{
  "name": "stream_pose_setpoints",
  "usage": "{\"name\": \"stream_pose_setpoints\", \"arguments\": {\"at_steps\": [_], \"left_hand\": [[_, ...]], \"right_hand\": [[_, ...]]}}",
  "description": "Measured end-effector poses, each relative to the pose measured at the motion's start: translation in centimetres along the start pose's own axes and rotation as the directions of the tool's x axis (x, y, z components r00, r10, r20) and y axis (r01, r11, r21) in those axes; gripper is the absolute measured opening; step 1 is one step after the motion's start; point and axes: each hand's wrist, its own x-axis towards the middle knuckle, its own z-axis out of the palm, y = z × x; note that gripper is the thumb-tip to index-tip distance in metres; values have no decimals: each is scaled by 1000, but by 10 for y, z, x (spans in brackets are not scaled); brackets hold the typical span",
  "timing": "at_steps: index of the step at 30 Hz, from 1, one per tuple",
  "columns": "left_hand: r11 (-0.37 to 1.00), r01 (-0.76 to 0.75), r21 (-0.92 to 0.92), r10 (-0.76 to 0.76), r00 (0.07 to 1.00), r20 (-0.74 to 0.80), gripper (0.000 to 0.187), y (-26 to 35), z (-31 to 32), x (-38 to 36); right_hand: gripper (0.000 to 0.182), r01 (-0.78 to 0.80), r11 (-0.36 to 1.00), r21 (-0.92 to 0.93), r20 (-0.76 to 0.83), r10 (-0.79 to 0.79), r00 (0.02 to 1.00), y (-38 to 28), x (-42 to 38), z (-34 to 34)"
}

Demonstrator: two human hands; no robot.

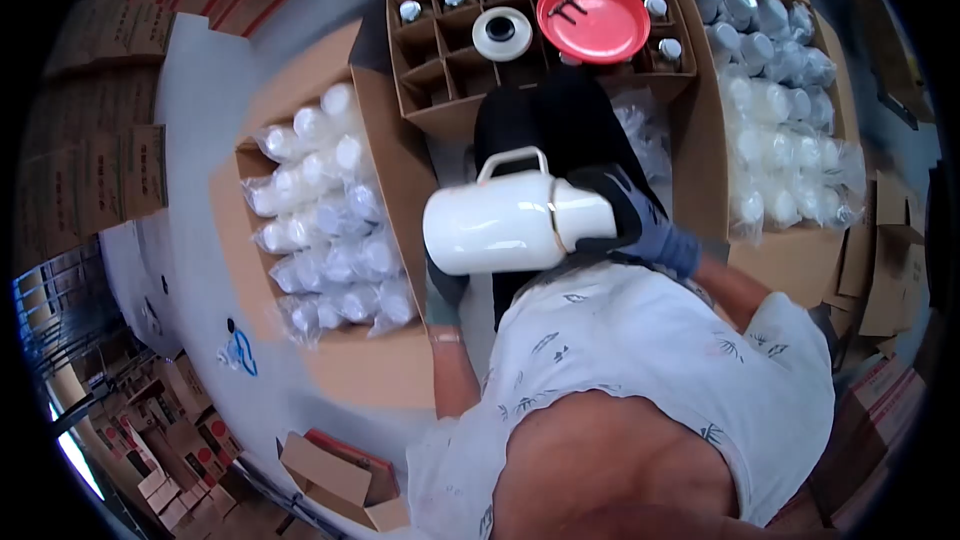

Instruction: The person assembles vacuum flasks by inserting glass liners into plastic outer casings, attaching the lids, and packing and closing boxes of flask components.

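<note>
A white jug [495,228] with a handle lies sideways over my lap, its handle toward the top of the view. My right hand [625,212], in a dark and grey glove, is closed round its narrower end. My left hand [443,285], also gloved, is at the jug's wide end, its fingers mostly hidden behind it. Beyond my knees is a divided carton [450,121] holding silver-capped items. On it rest a red dish [610,35] with small black parts in it and a round cream lid [502,34] with a black centre.
An open carton [395,160] of plastic-wrapped white items stands at the left, another [700,150] at the right. Stacked cartons [90,130] line the far left. A blue looped object [243,352] lies on the floor. A small open box [325,475] is at the lower left.
</note>
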Motion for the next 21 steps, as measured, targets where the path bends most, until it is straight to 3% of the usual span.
{"name": "stream_pose_setpoints", "arguments": {"at_steps": [2, 3, 4, 5, 7, 8, 11, 12, 14, 15, 17, 21], "left_hand": [[999, -33, -2, 33, 997, 66, 56, -8, 0, 11], [999, -53, -2, 53, 994, 99, 56, -11, -1, 20], [997, -80, -1, 79, 988, 132, 55, -15, -4, 29], [993, -114, -2, 113, 980, 164, 55, -17, -7, 35], [982, -174, 67, 168, 982, 84, 55, -17, -7, 38], [975, -200, 98, 197, 979, 45, 55, -19, -4, 39], [941, 4, -338, 50, 987, 150, 63, -39, 5, 43], [957, -23, -290, 86, 974, 208, 65, -39, 4, 47], [978, -88, -188, 145, 936, 319, 69, -40, -9, 56], [926, 63, -371, 64, 946, 319, 64, -68, -11, 50], [667, 325, -670, -87, 927, 364, 55, -145, -14, 31], [958, -46, -283, 91, 985, 148, 61, -74, 6, 30]], "right_hand": [[75, 382, 856, -348, 118, -364, 924, -21, 23, -12], [73, 528, 750, -400, 168, -506, 846, -27, 29, -16], [71, 552, 738, -389, 141, -544, 827, -30, 30, -21], [72, 499, 804, -322, 28, -519, 854, -25, 27, -23], [77, 431, 884, -178, -135, -456, 880, -1, 23, -28], [84, 275, 930, -246, -22, -289, 957, -1, 21, -31], [95, 261, 952, -163, 30, -260, 965, -11, 36, -9], [96, 381, 922, -75, 6, -382, 924, -10, 51, 2], [92, 364, 930, 45, 37, -365, 930, -25, 79, 11], [90, 365, 925, 108, 41, -371, 928, -35, 90, 9], [82, 368, 906, 211, 20, -380, 925, -51, 103, 4], [81, 393, 895, 209, 27, -407, 913, -58, 110, 5]]}}
